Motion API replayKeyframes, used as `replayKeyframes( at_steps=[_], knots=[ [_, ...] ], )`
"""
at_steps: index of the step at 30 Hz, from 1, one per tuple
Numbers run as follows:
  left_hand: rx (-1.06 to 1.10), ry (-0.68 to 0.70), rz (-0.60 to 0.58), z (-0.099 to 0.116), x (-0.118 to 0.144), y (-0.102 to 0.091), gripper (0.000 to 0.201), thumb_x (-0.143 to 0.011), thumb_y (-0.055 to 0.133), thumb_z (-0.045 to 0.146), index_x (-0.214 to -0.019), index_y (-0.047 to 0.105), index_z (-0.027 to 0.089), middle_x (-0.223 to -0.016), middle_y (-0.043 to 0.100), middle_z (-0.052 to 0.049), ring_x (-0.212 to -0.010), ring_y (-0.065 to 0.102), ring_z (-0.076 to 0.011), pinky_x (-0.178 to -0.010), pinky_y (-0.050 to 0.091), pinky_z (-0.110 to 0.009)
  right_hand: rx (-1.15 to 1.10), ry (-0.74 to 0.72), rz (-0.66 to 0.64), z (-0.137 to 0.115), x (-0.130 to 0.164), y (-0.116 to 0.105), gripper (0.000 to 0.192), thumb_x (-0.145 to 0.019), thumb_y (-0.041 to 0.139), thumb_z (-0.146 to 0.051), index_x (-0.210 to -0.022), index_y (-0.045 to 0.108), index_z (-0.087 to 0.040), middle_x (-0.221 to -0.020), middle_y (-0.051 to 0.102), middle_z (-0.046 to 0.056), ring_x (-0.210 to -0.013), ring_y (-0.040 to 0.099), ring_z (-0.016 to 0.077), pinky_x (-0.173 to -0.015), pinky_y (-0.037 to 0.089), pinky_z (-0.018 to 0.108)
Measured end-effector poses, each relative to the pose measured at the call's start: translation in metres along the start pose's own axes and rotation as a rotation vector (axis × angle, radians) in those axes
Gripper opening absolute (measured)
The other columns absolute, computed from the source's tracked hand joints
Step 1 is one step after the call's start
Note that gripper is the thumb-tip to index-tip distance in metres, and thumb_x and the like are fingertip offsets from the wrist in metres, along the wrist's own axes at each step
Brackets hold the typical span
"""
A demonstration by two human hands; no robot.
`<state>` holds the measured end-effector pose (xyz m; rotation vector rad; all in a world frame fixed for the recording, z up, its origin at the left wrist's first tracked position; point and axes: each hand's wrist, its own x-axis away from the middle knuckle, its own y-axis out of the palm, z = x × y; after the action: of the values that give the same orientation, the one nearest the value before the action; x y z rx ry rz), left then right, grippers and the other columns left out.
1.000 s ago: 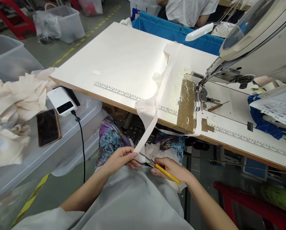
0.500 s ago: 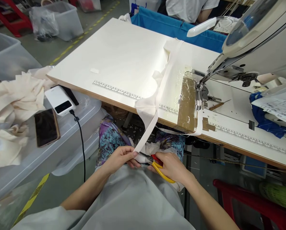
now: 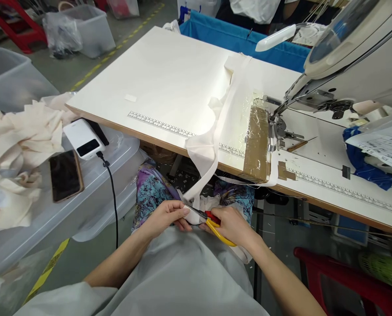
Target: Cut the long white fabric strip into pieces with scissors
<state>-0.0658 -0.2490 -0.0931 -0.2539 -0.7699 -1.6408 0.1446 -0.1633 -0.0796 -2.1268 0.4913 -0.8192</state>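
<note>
My left hand is closed, thumb against fingers, at the edge of a pale cream fabric piece over my lap. In my right hand is a pair of scissors with yellow and red handles. The dark blades look closed and point left, their tips at my left fingertips. Just beyond the blades hangs a cream fabric strip, curving slackly down from the table edge. Its upper length runs back across the white tabletop.
A sewing machine stands at the right of the table, brown tape beside its needle area. At left, a phone, a white power bank and cream fabric pieces lie on plastic boxes. A red stool is at lower right.
The strip, earlier stretched straight from the table to my left fingers, now hangs slack and apart from them. The scissors have shifted slightly left, and their blades have come together.
</note>
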Motion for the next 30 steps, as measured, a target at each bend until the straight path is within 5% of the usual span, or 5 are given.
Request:
replayKeyframes(
  at_steps=[3, 9, 13, 24, 30],
  knots=[
    [-0.193, 0.027, 0.010, 0.006, 0.000, -0.006, 0.040, -0.084, 0.058, 0.053, -0.094, 0.060, 0.015, -0.078, 0.071, -0.008, -0.066, 0.068, -0.0186, -0.060, 0.050, -0.026, -0.067, 0.023, 0.060, 0.006, 0.005, 0.006, 0.050, -0.082, 0.051, -0.064, -0.058, 0.038, -0.022, -0.051, 0.044, -0.002, -0.047, 0.039, 0.0128, -0.048, 0.022, 0.025],
    [-0.921, 0.576, 0.578, 0.037, -0.029, -0.028, 0.041, -0.090, 0.053, 0.037, -0.126, 0.052, 0.018, -0.122, 0.055, -0.012, -0.104, 0.056, -0.0222, -0.088, 0.048, -0.036, -0.194, 0.049, 0.132, 0.015, 0.029, 0.019, 0.047, -0.085, 0.051, -0.058, -0.060, 0.032, -0.023, -0.054, 0.043, -0.003, -0.049, 0.037, 0.0125, -0.048, 0.025, 0.024],
    [-0.983, 0.744, 0.462, 0.053, -0.060, -0.028, 0.034, -0.089, 0.054, 0.038, -0.117, 0.058, 0.017, -0.127, 0.051, -0.014, -0.125, 0.042, -0.0267, -0.105, 0.037, -0.041, -0.256, 0.083, 0.171, 0.017, 0.039, 0.024, 0.045, -0.085, 0.052, -0.056, -0.062, 0.031, -0.023, -0.056, 0.042, -0.003, -0.052, 0.037, 0.0128, -0.048, 0.027, 0.024],
    [-0.828, -0.067, 0.585, -0.016, -0.068, -0.052, 0.022, -0.088, 0.046, 0.017, -0.103, 0.056, 0.004, -0.073, 0.066, -0.015, -0.074, 0.068, -0.0295, -0.070, 0.050, -0.037, -0.405, 0.176, 0.343, 0.043, 0.058, 0.033, 0.047, -0.083, 0.053, -0.060, -0.061, 0.041, -0.021, -0.054, 0.044, -0.004, -0.051, 0.038, 0.0115, -0.049, 0.032, 0.023],
    [-0.509, 0.021, 0.030, -0.004, -0.025, -0.005, 0.030, -0.093, 0.045, 0.037, -0.107, 0.061, 0.017, -0.085, 0.069, -0.007, -0.078, 0.069, -0.0203, -0.068, 0.053, -0.027, -0.441, 0.178, 0.304, 0.039, 0.054, 0.035, 0.045, -0.084, 0.053, -0.058, -0.062, 0.039, -0.021, -0.055, 0.039, -0.005, -0.052, 0.035, 0.0109, -0.049, 0.030, 0.022]
  ],
)
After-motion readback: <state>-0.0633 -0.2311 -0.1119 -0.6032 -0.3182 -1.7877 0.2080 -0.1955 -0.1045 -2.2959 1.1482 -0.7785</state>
